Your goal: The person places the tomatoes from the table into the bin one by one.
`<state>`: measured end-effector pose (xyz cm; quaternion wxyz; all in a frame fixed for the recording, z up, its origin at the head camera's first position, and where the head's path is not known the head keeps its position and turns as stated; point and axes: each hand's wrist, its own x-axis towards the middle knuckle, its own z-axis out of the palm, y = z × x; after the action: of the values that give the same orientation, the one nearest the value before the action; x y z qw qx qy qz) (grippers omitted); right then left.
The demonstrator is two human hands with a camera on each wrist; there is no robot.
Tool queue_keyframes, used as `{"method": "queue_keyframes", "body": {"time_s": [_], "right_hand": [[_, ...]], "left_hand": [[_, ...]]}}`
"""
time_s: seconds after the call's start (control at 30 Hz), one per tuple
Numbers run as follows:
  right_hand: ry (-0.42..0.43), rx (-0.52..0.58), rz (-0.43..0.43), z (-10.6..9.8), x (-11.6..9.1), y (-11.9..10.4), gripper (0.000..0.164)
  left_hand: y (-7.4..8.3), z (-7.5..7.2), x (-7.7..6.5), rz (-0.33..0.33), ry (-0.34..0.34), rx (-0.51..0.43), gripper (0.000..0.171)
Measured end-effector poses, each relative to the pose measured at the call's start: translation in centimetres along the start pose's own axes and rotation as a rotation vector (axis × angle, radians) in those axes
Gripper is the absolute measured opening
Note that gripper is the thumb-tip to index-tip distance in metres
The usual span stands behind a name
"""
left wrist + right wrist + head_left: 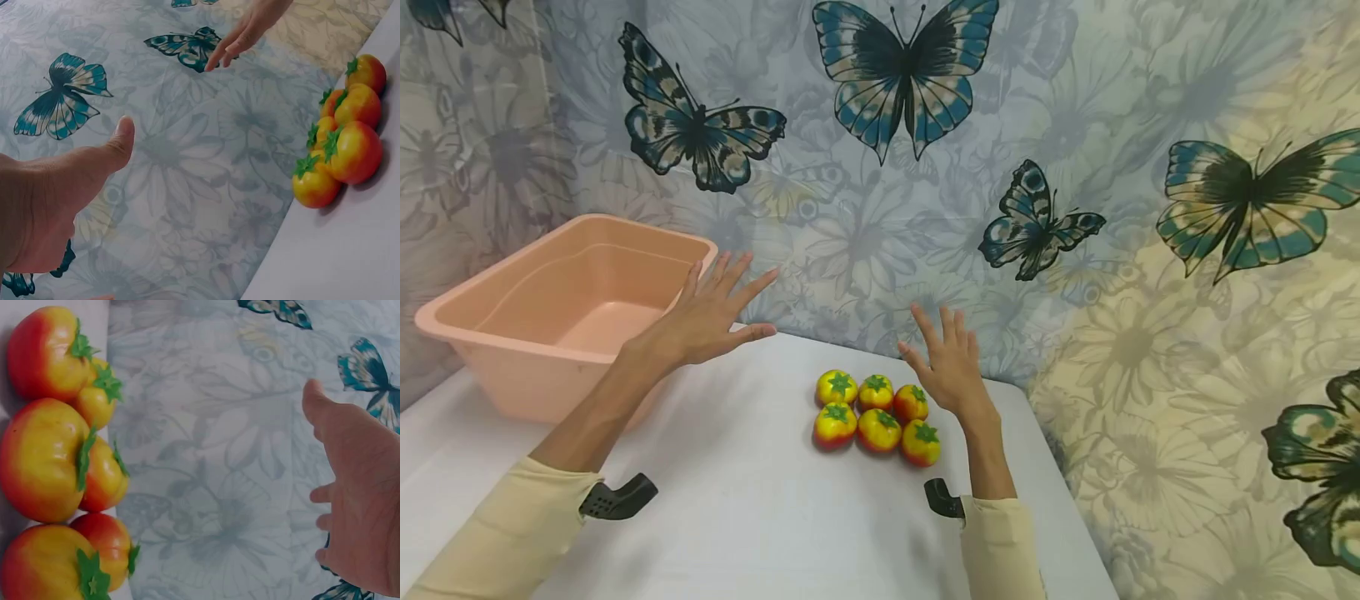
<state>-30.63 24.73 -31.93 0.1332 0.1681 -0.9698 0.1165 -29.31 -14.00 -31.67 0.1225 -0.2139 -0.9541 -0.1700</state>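
Several yellow-and-red persimmons (pixel 879 430) with green leafy tops sit in two short rows on the white table. My right hand (pixel 953 367) is raised just right of and behind them, fingers spread, holding nothing. My left hand (pixel 700 317) hovers beside the right rim of a peach-coloured plastic tub (pixel 535 379), its fingers stretched apart and the palm bare. In the left wrist view the persimmons (pixel 355 153) appear at the right, away from the left thumb. The right wrist view has the persimmons (pixel 44 459) large at the left, apart from the right hand (pixel 362 494).
The tub stands at the table's left back and shows only its bare inside. A cloth with butterflies and flowers (pixel 865 225) hangs right behind the white table (pixel 737 500) and along its right edge. Black wrist mounts (pixel 617 498) stick out from both sleeves.
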Motion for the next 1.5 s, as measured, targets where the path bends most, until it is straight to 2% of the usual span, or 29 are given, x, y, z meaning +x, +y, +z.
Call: {"method": "queue_keyframes", "body": {"time_s": [0.13, 0.3, 0.57, 0.67, 0.77, 0.97, 1.03, 1.13, 1.23, 1.4, 1.5], "right_hand": [[-0.037, 0.011, 0.001, 0.6, -0.5, -0.4, 0.070], [-0.090, 0.040, -0.002, 1.5, -1.9, -0.8, 0.070], [-0.199, 0.047, -0.019, 4.8, -4.3, -1.9, 0.067], [-0.239, 0.016, -0.026, 6.3, -4.9, -2.1, 0.066], [-0.243, -0.046, -0.048, 7.6, -5.2, -2.2, 0.065], [-0.225, -0.113, -0.091, 9.8, -5.2, -2.2, 0.063], [-0.223, -0.110, -0.076, 10.1, -5.2, -2.2, 0.064], [-0.221, -0.099, -0.052, 10.0, -5.3, -2.1, 0.064], [-0.211, -0.084, -0.050, 10.0, -5.4, -1.9, 0.064], [-0.194, -0.109, -0.068, 10.4, -5.5, -1.6, 0.064], [-0.193, -0.139, -0.084, 10.7, -5.4, -1.6, 0.066]], "left_hand": [[0.0, 0.0, -0.5, -0.007, -0.007, 0.009, 0.083], [-0.3, -0.2, -1.9, -0.036, -0.001, 0.009, 0.081], [-1.1, -1.3, -5.1, 0.004, 0.079, 0.141, 0.072], [-1.8, -1.6, -6.5, 0.015, 0.111, 0.141, 0.072], [-2.6, -1.7, -7.9, 0.023, 0.165, 0.131, 0.072], [-4.6, -1.6, -10.1, 0.052, 0.271, 0.225, 0.074], [-5.3, -1.5, -10.8, 0.064, 0.311, 0.244, 0.072], [-6.3, -1.4, -11.6, 0.116, 0.411, 0.264, 0.061], [-7.0, -1.4, -12.5, 0.128, 0.465, 0.284, 0.067], [-7.9, -1.6, -14.0, 0.036, 0.428, 0.249, 0.062], [-8.6, -1.6, -14.6, 0.031, 0.440, 0.255, 0.062]]}}
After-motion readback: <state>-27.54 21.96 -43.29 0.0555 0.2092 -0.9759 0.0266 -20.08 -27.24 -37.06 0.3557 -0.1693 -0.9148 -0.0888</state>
